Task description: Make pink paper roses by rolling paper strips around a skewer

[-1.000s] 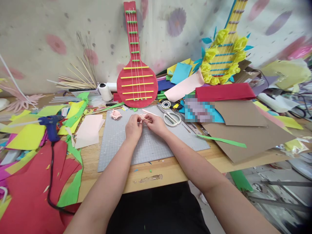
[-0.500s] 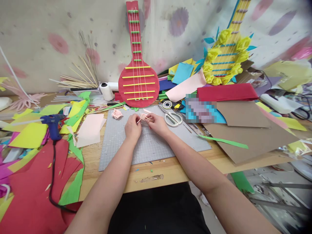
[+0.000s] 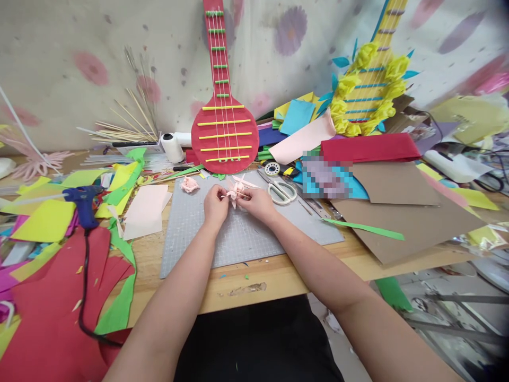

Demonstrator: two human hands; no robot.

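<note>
My left hand point(image 3: 216, 204) and my right hand point(image 3: 258, 204) meet over the far part of a grey cutting mat point(image 3: 238, 239). Both pinch a small pale pink paper piece point(image 3: 235, 190) rolled around a thin stick, with paper tips poking out above my fingers. A finished pink paper rosette point(image 3: 190, 184) lies on the mat's far left corner. White-handled scissors point(image 3: 279, 190) lie just right of my right hand.
A blue glue gun point(image 3: 82, 204) with a black cord rests on coloured paper scraps at left. A red paper guitar point(image 3: 221, 106) and a yellow flowered one point(image 3: 363, 90) lean on the wall. Brown cardboard point(image 3: 401, 212) and a green strip point(image 3: 363, 229) lie right.
The pink paper piece between my fingers has been turned and bunched up, so more of its tips now stick out. Both hands stay in the same place.
</note>
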